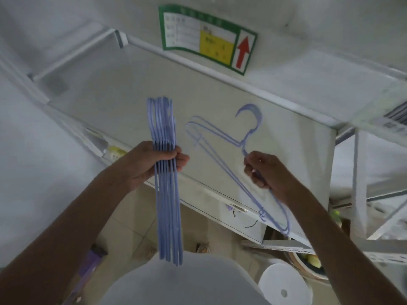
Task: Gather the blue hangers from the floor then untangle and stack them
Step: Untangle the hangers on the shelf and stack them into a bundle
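My left hand grips a stack of several blue hangers, held edge-on and upright, with their ends reaching down toward my lap. To the right, my right hand pinches the neck of a pair of blue hangers that lie flat to the camera. Their hooks point up and their arms slant from upper left to lower right. The two bundles are apart, with a gap between them.
A white cabinet panel fills the background, with a green and yellow sign bearing a red arrow above it. A white metal rack stands at the right. A white round lid and a bowl of fruit sit low at the right.
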Available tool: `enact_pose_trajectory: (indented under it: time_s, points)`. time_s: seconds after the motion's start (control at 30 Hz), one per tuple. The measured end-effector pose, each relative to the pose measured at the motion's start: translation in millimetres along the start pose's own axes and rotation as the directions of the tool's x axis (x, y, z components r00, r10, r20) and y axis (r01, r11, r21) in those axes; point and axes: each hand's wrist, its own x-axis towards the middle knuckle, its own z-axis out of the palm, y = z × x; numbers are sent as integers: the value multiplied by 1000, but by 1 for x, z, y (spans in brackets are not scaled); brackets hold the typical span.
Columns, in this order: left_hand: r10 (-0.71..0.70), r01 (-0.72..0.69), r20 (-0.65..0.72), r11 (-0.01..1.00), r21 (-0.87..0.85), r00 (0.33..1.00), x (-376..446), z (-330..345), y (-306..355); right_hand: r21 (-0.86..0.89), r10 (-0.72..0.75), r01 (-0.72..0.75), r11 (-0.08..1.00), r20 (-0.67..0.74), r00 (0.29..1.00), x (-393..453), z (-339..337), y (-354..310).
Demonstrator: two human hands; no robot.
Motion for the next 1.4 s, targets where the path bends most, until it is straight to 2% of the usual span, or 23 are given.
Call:
enact_pose_trajectory:
  time_s: [0.07, 0.23, 0.33, 0.47, 0.63, 0.77, 0.87, 0.97, 1.03, 1.1, 1.17, 1.23, 1.3, 1.4]
  points:
    - [-8, 7, 13, 1000, 29, 1000, -2, -3, 2, 61, -62, 62, 996, 6, 998, -28, 38, 1]
    - [-70, 65, 108, 997, 48, 992, -7, -4, 8, 89, -98, 121, 989, -226, 969, -53, 117, 4]
    - [-147, 119, 175, 979, 166, 974, -10, -4, 11, 212, -34, 108, 971, -326, 945, -57, 151, 6]
    - [-207, 138, 180, 932, 336, 962, -8, -9, 8, 369, 25, 145, 918, -417, 909, -64, 184, 9]
    - [-172, 112, 103, 895, 432, 980, -21, -1, -12, 271, 46, 88, 959, -453, 890, -78, 231, 15]
    - [-195, 122, 128, 894, 431, 972, -35, 6, -25, 31, -72, 101, 994, -498, 864, -92, 236, 24]
    - [-264, 195, 185, 926, 322, 947, -42, 13, -33, 13, -75, 92, 996, -464, 882, -104, 229, 27]
    - [-304, 244, 260, 939, 241, 916, -55, 29, -47, 110, 73, -30, 993, -411, 909, -116, 215, 32]
    - [-276, 216, 285, 950, 224, 918, -62, 41, -57, 255, 214, -140, 957, -289, 933, -130, 203, 37]
    - [-208, 145, 287, 963, 227, 935, -67, 51, -65, 309, 256, -217, 926, -92, 962, -145, 196, 43]
    - [-146, 81, 319, 974, 211, 936, -70, 60, -71, 379, 166, -169, 910, 42, 985, -163, 198, 53]
    - [-120, 91, 382, 992, 92, 917, -72, 66, -72, 540, 53, -95, 836, 93, 994, -178, 204, 60]
    - [-137, 169, 448, 985, -32, 884, -73, 71, -65, 661, 8, -104, 744, 146, 989, -188, 207, 63]
    - [-269, 370, 520, 924, -99, 811, -71, 74, -56, 695, -41, -123, 709, 215, 976, -201, 199, 61]
